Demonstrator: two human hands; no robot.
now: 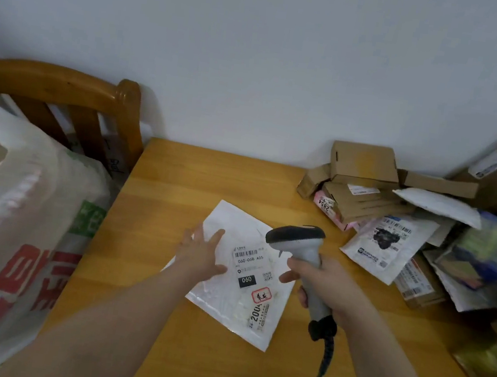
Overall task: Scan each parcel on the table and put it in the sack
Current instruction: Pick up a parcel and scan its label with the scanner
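Right fingers (295, 267) first: they are wrapped tight round the grey handle of the scanner (304, 249), index finger up near the trigger. The right hand (328, 284) holds it upright, with the dark head tipped left and down toward the label (250, 260) below. A black coiled cable (323, 363) drops from the handle's base toward the near edge of the picture.

Over to the left fingers (213, 237): spread and loose, gripping nothing. The left hand (199, 253) lies palm down over the left part of the mailer (239, 275) (whether it presses or just hovers, hard to tell). The label's barcode sits clear, just right of the thumb.

The mailer is white and flat, lying askew in the middle of the bench (177, 184), with a "060" tag and a red stamp below the barcode.

Further out on the right, the pile (396, 215) of waiting parcels crowds the bench's far corner: brown boxes stacked against the wall, a white padded bag on top, and a white pouch with a printed picture nearest the scanner. It is near the mailer but apart from it.

On the left, beside the bench, stands the sack (13, 219), white woven plastic with red and green print, its mouth gaping at the top. Behind it rises a wooden chair (63, 88) back.
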